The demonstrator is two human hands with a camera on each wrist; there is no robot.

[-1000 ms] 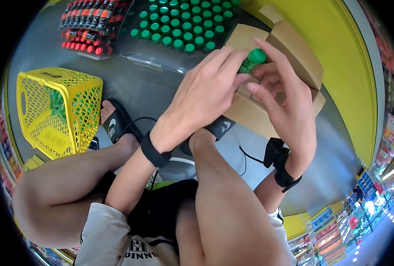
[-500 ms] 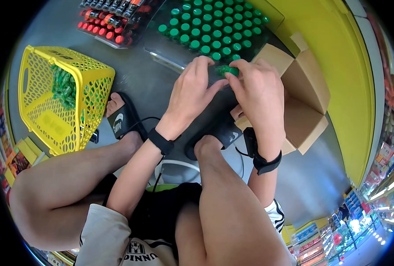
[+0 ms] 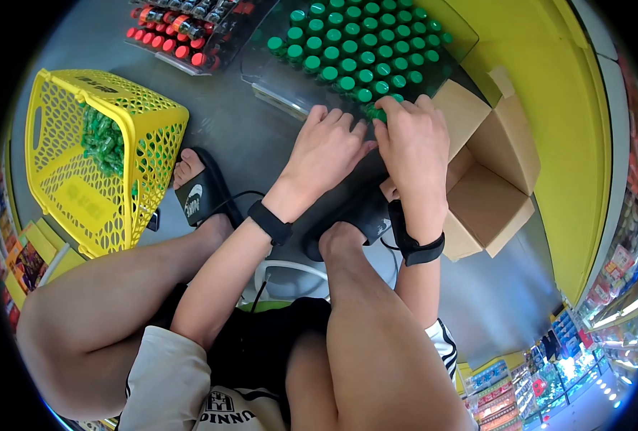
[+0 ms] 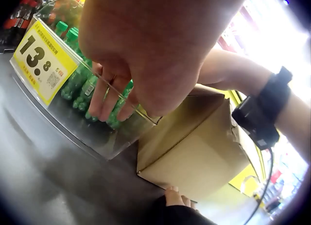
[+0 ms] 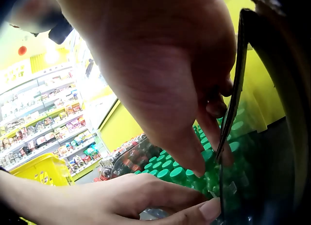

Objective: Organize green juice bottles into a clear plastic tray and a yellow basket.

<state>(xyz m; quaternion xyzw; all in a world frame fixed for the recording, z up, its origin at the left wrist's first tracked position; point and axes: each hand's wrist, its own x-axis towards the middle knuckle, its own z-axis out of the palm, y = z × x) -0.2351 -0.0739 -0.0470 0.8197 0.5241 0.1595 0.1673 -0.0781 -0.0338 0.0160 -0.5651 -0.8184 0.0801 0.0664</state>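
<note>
My right hand point(image 3: 416, 147) reaches to the near corner of a clear bin point(image 3: 281, 102), its thumb and fingers pinching a small green bottle point(image 3: 373, 110) by the capped end. Rows of green-capped bottles point(image 3: 362, 54) stand upright inside that bin. Close beside it on the left is my left hand point(image 3: 326, 152), fingers loosely bent, thumb pointing toward the right hand. In the left wrist view a hand's fingers point(image 4: 112, 96) show through the bin's clear wall, among bumpy green bottles point(image 4: 80, 91).
An open cardboard box point(image 3: 487, 190) stands to the right, against the yellow base point(image 3: 577, 165). A yellow basket point(image 3: 136, 118) lies on its side at left with green items point(image 3: 103, 140) inside. Red-capped bottles point(image 3: 168, 44) fill another bin. A yellow price card point(image 4: 43, 60) fronts the green bin.
Both hands have moved from over the cardboard box to the green bin's near edge. The right hand has carried the bottle down to the other bottles; the left hand has drawn away from it.
</note>
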